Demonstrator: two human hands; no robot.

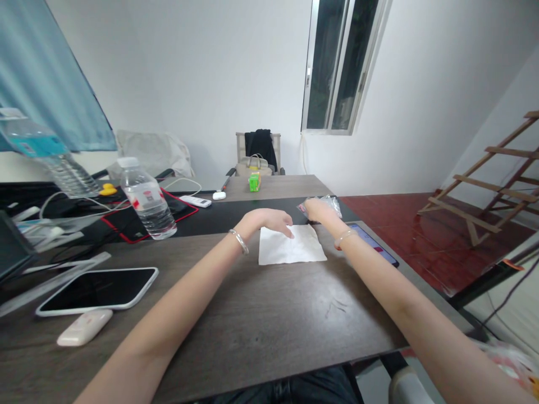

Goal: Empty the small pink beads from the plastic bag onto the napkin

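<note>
A white sheet of paper [291, 247], perhaps a tissue, lies flat on the desk in front of me. My left hand [272, 219] is over its far left part, fingers stretched to the right with nothing in them; whether they touch the sheet I cannot tell. Farther right, my right hand [316, 210] has its fingers closed on a clear plastic packet [334, 204] at the dark strip of the desk. What the packet contains is hard to make out, and the fingertips are partly hidden. A phone with a lit screen [374, 245] lies partly behind my right wrist.
On the left stand a water bottle [147, 199] and a larger blue-labelled bottle [50, 151]. Nearer are a white-edged phone [99, 290] and a white earphone case [85, 327]. A small green box [255, 182] sits at the far end. The desk's right edge drops to red floor.
</note>
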